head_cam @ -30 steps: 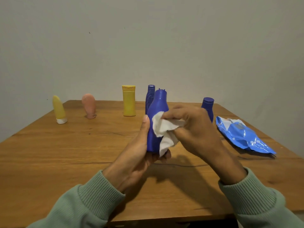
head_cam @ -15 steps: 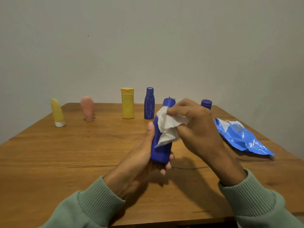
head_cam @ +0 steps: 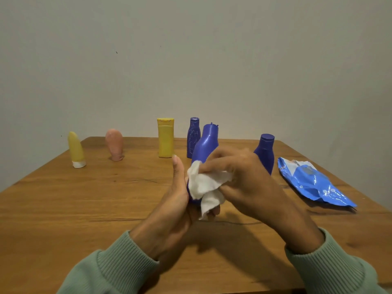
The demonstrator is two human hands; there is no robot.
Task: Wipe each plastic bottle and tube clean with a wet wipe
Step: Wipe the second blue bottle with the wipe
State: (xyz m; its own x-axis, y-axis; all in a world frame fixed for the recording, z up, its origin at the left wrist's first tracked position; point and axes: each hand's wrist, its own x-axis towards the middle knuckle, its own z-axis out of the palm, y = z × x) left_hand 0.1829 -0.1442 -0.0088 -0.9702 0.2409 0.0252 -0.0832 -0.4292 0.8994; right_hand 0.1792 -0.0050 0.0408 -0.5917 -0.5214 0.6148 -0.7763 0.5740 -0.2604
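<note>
Fingers of the left hand curl round the lower half of the big blue bottle, held upright above the bench. The right hand pinches a white wipe against its front. Behind it stand a yellow bottle and a slim blue bottle. To its right are a capped blue bottle and a wipe pack. Far to its left are a yellow tube and a pink tube.

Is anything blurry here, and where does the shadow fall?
Head view: the right hand holding the wet wipe looks slightly motion-blurred; a soft shadow lies on the table beneath it, toward the viewer; the blue wipes packet shows small glints.
</note>
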